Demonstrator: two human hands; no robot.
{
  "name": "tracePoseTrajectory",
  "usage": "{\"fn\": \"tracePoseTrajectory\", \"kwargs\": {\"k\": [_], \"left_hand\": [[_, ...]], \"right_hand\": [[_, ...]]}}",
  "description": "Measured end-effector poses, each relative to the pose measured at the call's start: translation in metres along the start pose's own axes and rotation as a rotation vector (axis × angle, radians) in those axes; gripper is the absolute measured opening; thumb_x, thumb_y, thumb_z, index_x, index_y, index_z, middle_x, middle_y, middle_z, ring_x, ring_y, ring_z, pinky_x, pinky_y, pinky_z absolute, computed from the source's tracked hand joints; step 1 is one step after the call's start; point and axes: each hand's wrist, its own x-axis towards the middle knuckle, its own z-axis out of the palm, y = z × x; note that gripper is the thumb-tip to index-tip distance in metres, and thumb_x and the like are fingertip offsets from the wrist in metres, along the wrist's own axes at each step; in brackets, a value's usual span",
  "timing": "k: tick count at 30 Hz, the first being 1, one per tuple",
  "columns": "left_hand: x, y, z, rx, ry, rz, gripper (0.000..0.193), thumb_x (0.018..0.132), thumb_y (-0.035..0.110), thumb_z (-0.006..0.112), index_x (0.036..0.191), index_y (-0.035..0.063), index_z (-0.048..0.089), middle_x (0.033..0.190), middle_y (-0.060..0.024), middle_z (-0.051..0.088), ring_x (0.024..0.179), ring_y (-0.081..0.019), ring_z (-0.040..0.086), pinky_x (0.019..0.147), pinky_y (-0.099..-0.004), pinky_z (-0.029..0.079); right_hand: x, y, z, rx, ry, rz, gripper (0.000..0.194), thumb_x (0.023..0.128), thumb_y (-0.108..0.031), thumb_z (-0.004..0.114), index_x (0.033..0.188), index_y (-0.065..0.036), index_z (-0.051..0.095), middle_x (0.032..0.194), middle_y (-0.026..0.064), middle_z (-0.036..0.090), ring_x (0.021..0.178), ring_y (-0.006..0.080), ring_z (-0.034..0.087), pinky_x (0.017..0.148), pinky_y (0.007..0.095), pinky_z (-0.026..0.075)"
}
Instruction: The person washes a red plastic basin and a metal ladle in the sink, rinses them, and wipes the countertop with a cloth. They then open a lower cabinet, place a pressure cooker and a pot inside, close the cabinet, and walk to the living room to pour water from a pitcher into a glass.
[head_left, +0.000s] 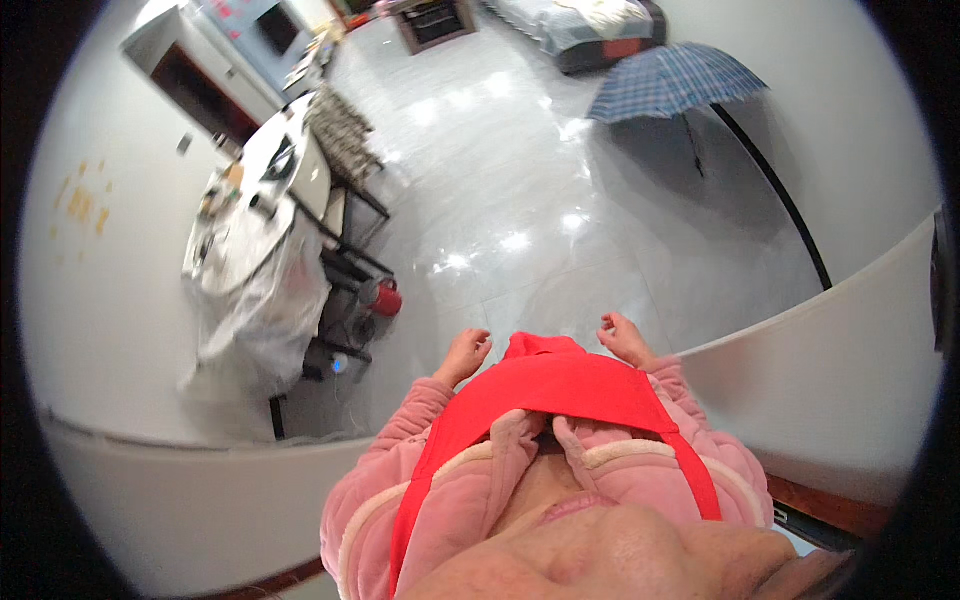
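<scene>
My left hand (465, 356) hangs beside the left edge of a red apron (555, 386), its fingers loosely curled apart and holding nothing. On the other side, my right hand (625, 339) is likewise held out with bent, parted fingers and nothing in it. Both hands are over the glossy grey tiled floor (517, 187), touching no object. Pink fleece sleeves cover both arms down to the wrists. The nearest thing to my left hand is a red container (387, 298) by the table legs.
At left, a table (247, 277) draped with clear plastic holds several items, beside a chair with a shaggy cover (337, 127). An open plaid umbrella (679, 79) rests at upper right against a white wall. A bed (570, 30) and a dark-fronted cabinet (435, 26) stand farther off.
</scene>
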Motion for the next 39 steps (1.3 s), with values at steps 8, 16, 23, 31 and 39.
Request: {"fn": "tracePoseTrajectory", "kwargs": {"k": [8, 16, 23, 31, 39], "left_hand": [[0.178, -0.015, 0.033, 0.000, -0.323, 0.111, 0.026, 0.085, 0.020, 0.059, 0.103, 0.0010, 0.062, 0.097, -0.0185, 0.061, 0.077, -0.0285, 0.064, 0.071, -0.0361, 0.051], [0.383, 0.122, 0.160, -0.056, -0.782, 0.742, 0.019, 0.088, 0.016, 0.055, 0.098, 0.0016, 0.064, 0.095, -0.0179, 0.063, 0.080, -0.0308, 0.063, 0.068, -0.0374, 0.050], [0.365, 0.370, 0.226, -0.427, -1.365, 1.198, 0.029, 0.095, 0.021, 0.045, 0.111, 0.0009, 0.059, 0.103, -0.0161, 0.060, 0.094, -0.0275, 0.058, 0.082, -0.0355, 0.045], [0.175, 0.564, 0.197, -0.824, -2.193, 1.108, 0.058, 0.098, 0.048, 0.025, 0.137, 0.0063, 0.038, 0.136, -0.0107, 0.043, 0.123, -0.0212, 0.040, 0.105, -0.0323, 0.028], [0.116, 0.596, 0.179, -0.882, -2.374, 0.707, 0.064, 0.096, 0.055, 0.021, 0.133, 0.0083, 0.044, 0.129, -0.0074, 0.051, 0.113, -0.0184, 0.049, 0.101, -0.0288, 0.034]], "right_hand": [[0.015, 0.007, -0.039, -0.001, 0.433, 0.096, 0.037, 0.079, -0.016, 0.060, 0.109, 0.003, 0.051, 0.105, 0.0201, 0.055, 0.089, 0.0331, 0.058, 0.077, 0.0386, 0.048], [-0.027, -0.080, -0.096, -0.276, 1.357, 0.200, 0.030, 0.077, -0.001, 0.056, 0.106, 0.001, 0.050, 0.105, 0.0170, 0.053, 0.094, 0.0323, 0.054, 0.082, 0.0378, 0.045], [-0.063, -0.205, -0.117, -1.288, 1.846, 0.510, 0.028, 0.078, -0.002, 0.057, 0.105, -0.001, 0.051, 0.113, 0.0175, 0.048, 0.103, 0.0341, 0.048, 0.090, 0.0458, 0.040], [-0.102, -0.200, -0.135, -1.715, 1.840, 0.952, 0.049, 0.081, -0.015, 0.059, 0.122, 0.004, 0.040, 0.136, 0.0219, 0.020, 0.126, 0.0449, 0.026, 0.102, 0.0575, 0.025], [-0.113, -0.174, -0.122, -1.713, 1.843, 0.933, 0.048, 0.083, -0.017, 0.058, 0.121, 0.005, 0.040, 0.140, 0.0226, 0.014, 0.129, 0.0499, 0.019, 0.103, 0.0611, 0.021]]}}
